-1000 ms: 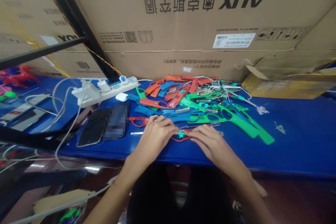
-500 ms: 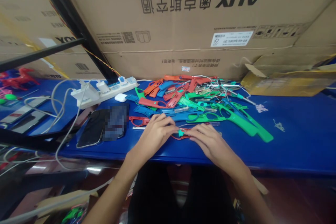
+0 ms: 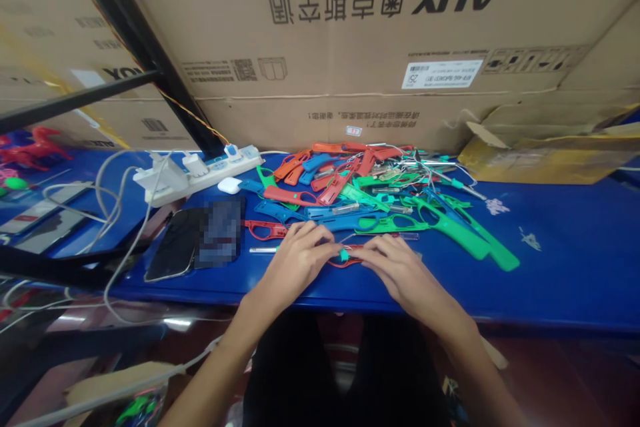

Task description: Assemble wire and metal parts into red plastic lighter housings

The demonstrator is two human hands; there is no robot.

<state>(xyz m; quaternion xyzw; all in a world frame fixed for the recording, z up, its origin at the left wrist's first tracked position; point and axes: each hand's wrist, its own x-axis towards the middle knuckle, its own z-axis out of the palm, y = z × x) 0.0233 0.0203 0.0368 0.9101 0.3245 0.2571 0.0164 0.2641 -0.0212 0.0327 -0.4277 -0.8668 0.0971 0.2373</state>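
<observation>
My left hand (image 3: 304,255) and my right hand (image 3: 393,259) meet near the table's front edge over a red long-reach lighter casing (image 3: 345,263), each with fingers closed on it. A small green trigger piece (image 3: 344,255) shows between the fingertips. To the left of my left hand a thin metal tube (image 3: 264,250) sticks out; whether it joins the casing is hidden. Just beyond my hands lie a blue lighter casing (image 3: 345,221), a red casing half (image 3: 267,230) and a clear tube-like part (image 3: 411,236).
Behind sits a pile of red, blue and green lighter parts (image 3: 333,185). Two green casings (image 3: 465,237) extend right. At left are a phone (image 3: 173,245) and a power strip (image 3: 210,174) with cables. A large cardboard box (image 3: 340,33) stands behind, an opened carton (image 3: 545,159) at right.
My left fingertips have moved slightly right, closer over the green trigger piece. The metal tube reaches a touch further left. My right hand has barely moved.
</observation>
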